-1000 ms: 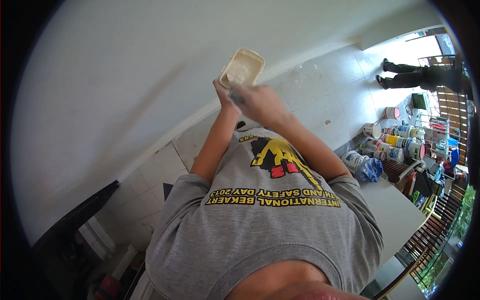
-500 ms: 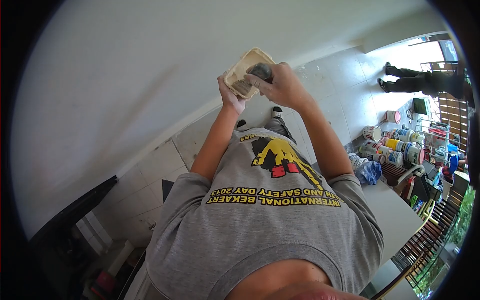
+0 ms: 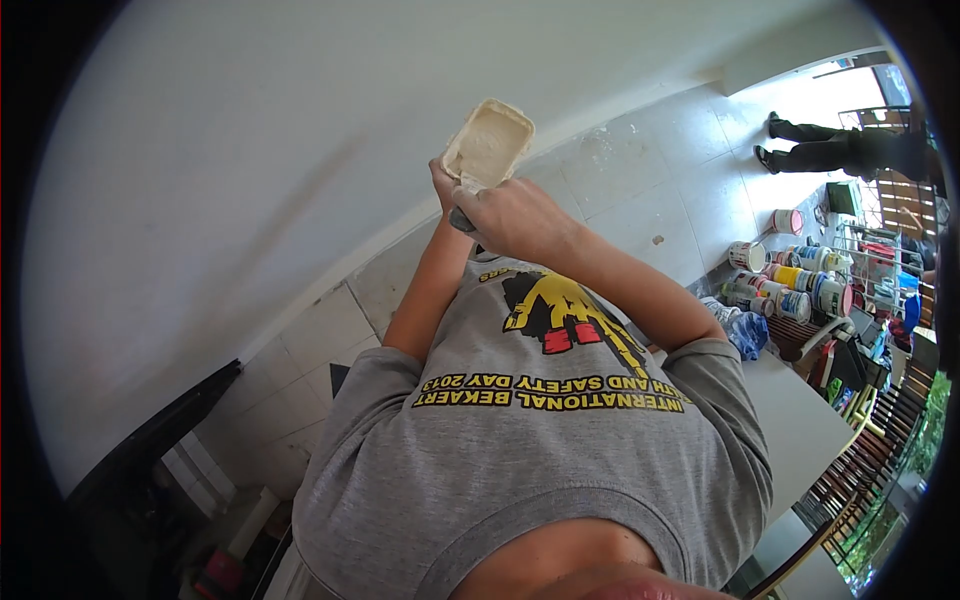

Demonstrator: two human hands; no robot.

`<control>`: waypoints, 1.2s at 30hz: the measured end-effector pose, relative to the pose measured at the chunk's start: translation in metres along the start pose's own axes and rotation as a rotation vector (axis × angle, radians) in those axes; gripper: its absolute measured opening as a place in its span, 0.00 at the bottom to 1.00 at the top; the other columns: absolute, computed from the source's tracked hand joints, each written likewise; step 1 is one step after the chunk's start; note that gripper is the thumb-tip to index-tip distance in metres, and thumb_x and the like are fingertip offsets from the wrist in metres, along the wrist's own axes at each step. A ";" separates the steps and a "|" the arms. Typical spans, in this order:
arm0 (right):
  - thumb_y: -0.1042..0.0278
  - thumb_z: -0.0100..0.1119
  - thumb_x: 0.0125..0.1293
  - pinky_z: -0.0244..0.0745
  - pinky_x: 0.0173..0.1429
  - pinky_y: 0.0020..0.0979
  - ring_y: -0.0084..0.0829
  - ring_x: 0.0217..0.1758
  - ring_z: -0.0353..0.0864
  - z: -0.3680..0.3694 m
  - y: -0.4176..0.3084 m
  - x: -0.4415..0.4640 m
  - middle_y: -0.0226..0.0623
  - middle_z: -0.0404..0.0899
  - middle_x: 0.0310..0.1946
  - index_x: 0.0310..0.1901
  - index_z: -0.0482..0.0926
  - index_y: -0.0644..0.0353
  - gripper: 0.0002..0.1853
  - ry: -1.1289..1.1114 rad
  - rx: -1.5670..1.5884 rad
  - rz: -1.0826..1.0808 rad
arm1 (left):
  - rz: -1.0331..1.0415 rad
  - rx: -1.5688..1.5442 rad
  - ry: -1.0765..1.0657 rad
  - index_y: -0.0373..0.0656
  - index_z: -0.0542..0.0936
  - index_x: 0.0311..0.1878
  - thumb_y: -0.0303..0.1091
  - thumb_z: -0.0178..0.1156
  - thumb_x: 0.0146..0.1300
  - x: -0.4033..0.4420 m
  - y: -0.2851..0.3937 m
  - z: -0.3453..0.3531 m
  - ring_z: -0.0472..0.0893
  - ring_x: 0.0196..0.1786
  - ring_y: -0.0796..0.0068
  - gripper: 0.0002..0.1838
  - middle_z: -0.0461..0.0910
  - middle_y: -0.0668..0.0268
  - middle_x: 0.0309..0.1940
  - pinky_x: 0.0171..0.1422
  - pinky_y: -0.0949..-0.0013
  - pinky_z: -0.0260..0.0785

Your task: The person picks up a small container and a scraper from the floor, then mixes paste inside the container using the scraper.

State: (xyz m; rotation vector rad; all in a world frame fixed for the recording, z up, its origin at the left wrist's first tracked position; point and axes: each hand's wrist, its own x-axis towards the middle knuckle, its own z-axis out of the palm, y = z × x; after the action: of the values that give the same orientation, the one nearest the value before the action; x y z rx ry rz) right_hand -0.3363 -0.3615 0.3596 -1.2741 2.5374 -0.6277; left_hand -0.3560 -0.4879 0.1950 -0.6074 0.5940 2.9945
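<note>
Right hand (image 3: 520, 215) had moved from over the tub's mouth to its near edge since the earlier frame, the dark handle (image 3: 461, 218) dropping with it; the tub (image 3: 531, 132) had turned too, its opening showing more fully to the camera.

Tub was held up in front of the chest, beside the pale wall (image 3: 250, 130), well above the tiled floor (image 3: 640, 200); cream paste (image 3: 494, 135) lay inside, with crusted residue along the rim. Left hand (image 3: 441, 185) gripped the tub's near side from below, partly closed around it; most of its fingers were hidden, so their exact spread could not be told. Right hand was closed around the handled tool; its working end was only partly visible at the tub's near edge.

Tub looked light to moderate in weight, its walls probably slightly flexible; paste seemed thick and soft, smeared edges perhaps slippery; best hold judged to be low around the outer wall or under the base, clear of the rim; tool best gripped by its handle.
</note>
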 end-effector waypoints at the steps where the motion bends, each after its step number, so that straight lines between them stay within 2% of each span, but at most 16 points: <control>1: 0.70 0.62 0.63 0.79 0.31 0.49 0.49 0.27 0.85 0.006 0.002 -0.001 0.44 0.83 0.24 0.61 0.71 0.60 0.24 0.035 -0.037 -0.037 | 0.002 0.000 0.023 0.45 0.77 0.59 0.56 0.35 0.70 0.005 -0.001 -0.008 0.85 0.49 0.59 0.30 0.81 0.59 0.51 0.49 0.53 0.82; 4: 0.73 0.61 0.61 0.80 0.31 0.48 0.49 0.27 0.86 0.030 0.011 -0.007 0.43 0.84 0.25 0.61 0.70 0.63 0.25 0.089 -0.121 -0.092 | -0.028 -0.044 -0.121 0.46 0.77 0.57 0.55 0.36 0.70 0.020 0.002 -0.035 0.85 0.45 0.59 0.29 0.81 0.60 0.50 0.44 0.53 0.83; 6: 0.74 0.61 0.60 0.81 0.33 0.48 0.49 0.27 0.85 0.037 0.010 -0.010 0.42 0.85 0.27 0.61 0.70 0.64 0.25 0.058 -0.133 -0.057 | 0.000 -0.058 -0.084 0.46 0.76 0.59 0.56 0.35 0.70 0.023 0.002 -0.037 0.84 0.47 0.59 0.30 0.81 0.60 0.52 0.46 0.52 0.82; 9: 0.71 0.60 0.63 0.82 0.35 0.46 0.51 0.29 0.86 0.037 0.019 -0.016 0.47 0.84 0.25 0.51 0.72 0.68 0.17 0.219 -0.028 -0.085 | 0.112 -0.012 0.045 0.46 0.75 0.63 0.56 0.35 0.68 0.019 0.000 -0.022 0.83 0.49 0.58 0.32 0.80 0.59 0.51 0.47 0.51 0.82; 10: 0.70 0.61 0.63 0.81 0.36 0.46 0.52 0.30 0.86 0.029 0.021 -0.016 0.47 0.84 0.26 0.52 0.73 0.67 0.17 0.235 0.035 -0.075 | 0.164 0.013 0.103 0.45 0.74 0.64 0.56 0.34 0.67 0.015 0.001 -0.011 0.83 0.49 0.57 0.33 0.80 0.59 0.51 0.47 0.51 0.82; 13: 0.68 0.64 0.64 0.79 0.36 0.46 0.52 0.30 0.85 0.000 0.025 -0.019 0.49 0.84 0.28 0.54 0.77 0.64 0.18 0.244 0.213 -0.039 | 0.153 0.031 0.167 0.50 0.75 0.66 0.59 0.34 0.70 -0.002 0.007 0.009 0.80 0.58 0.62 0.33 0.80 0.65 0.57 0.60 0.50 0.78; 15: 0.69 0.66 0.64 0.77 0.36 0.43 0.48 0.30 0.85 -0.011 0.030 -0.014 0.49 0.85 0.31 0.55 0.81 0.63 0.18 0.219 0.299 -0.007 | 0.141 0.054 0.144 0.53 0.76 0.65 0.60 0.35 0.70 -0.006 0.006 0.011 0.80 0.58 0.65 0.33 0.80 0.67 0.57 0.58 0.53 0.77; 19: 0.63 0.64 0.66 0.77 0.38 0.45 0.54 0.30 0.83 -0.016 0.036 0.003 0.51 0.83 0.26 0.45 0.84 0.63 0.12 0.265 0.446 0.043 | 0.012 0.170 0.141 0.58 0.77 0.64 0.63 0.36 0.69 -0.014 0.013 0.020 0.80 0.56 0.68 0.32 0.80 0.71 0.56 0.54 0.60 0.76; 22: 0.63 0.64 0.67 0.77 0.37 0.45 0.54 0.29 0.83 -0.007 0.048 0.011 0.51 0.83 0.25 0.43 0.83 0.64 0.12 0.317 0.438 -0.017 | -0.111 0.231 0.222 0.47 0.76 0.64 0.59 0.33 0.70 -0.020 0.013 0.026 0.79 0.64 0.61 0.34 0.79 0.62 0.59 0.68 0.54 0.74; 24: 0.63 0.63 0.67 0.77 0.36 0.45 0.53 0.29 0.83 -0.003 0.048 0.015 0.51 0.83 0.25 0.41 0.83 0.64 0.12 0.353 0.400 -0.031 | -0.091 0.237 0.221 0.47 0.76 0.65 0.59 0.33 0.70 -0.019 0.009 0.024 0.79 0.63 0.61 0.35 0.79 0.61 0.60 0.67 0.54 0.74; 28: 0.66 0.62 0.69 0.78 0.33 0.45 0.52 0.25 0.82 0.014 0.034 0.015 0.47 0.83 0.24 0.51 0.80 0.64 0.13 0.254 0.257 -0.032 | -0.080 0.210 0.150 0.47 0.75 0.66 0.59 0.33 0.69 -0.015 0.005 0.020 0.79 0.63 0.61 0.35 0.79 0.60 0.60 0.66 0.53 0.75; 30: 0.67 0.61 0.69 0.78 0.34 0.47 0.52 0.26 0.83 0.020 0.016 0.011 0.47 0.82 0.23 0.55 0.77 0.63 0.16 0.203 0.161 -0.039 | -0.068 0.147 0.058 0.47 0.75 0.66 0.59 0.33 0.69 -0.009 0.003 0.016 0.80 0.62 0.61 0.35 0.79 0.61 0.60 0.65 0.53 0.75; 31: 0.68 0.62 0.66 0.79 0.34 0.49 0.52 0.26 0.83 0.026 0.012 0.012 0.47 0.82 0.23 0.59 0.72 0.62 0.21 0.124 0.103 -0.037 | -0.064 0.116 0.012 0.48 0.75 0.66 0.59 0.33 0.69 -0.007 0.003 0.013 0.80 0.62 0.61 0.35 0.79 0.61 0.60 0.65 0.53 0.75; 34: 0.70 0.63 0.63 0.80 0.34 0.49 0.53 0.28 0.84 0.045 0.010 0.013 0.47 0.83 0.25 0.60 0.71 0.63 0.24 0.220 -0.020 -0.093 | -0.052 0.063 -0.074 0.48 0.75 0.66 0.60 0.33 0.69 -0.001 0.002 0.004 0.80 0.62 0.61 0.35 0.79 0.61 0.59 0.64 0.53 0.76; 36: 0.70 0.63 0.62 0.80 0.35 0.49 0.53 0.29 0.84 0.046 0.012 0.012 0.47 0.83 0.27 0.60 0.71 0.63 0.24 0.223 0.029 -0.026 | -0.037 0.050 -0.073 0.49 0.75 0.66 0.60 0.33 0.68 0.000 -0.001 0.001 0.80 0.61 0.61 0.35 0.79 0.61 0.59 0.63 0.53 0.76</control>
State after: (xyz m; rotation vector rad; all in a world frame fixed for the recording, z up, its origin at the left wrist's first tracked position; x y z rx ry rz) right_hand -0.3338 -0.3774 0.3131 -1.2948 2.6798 -0.8529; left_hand -0.3562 -0.4870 0.1953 -0.4977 0.6433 2.9428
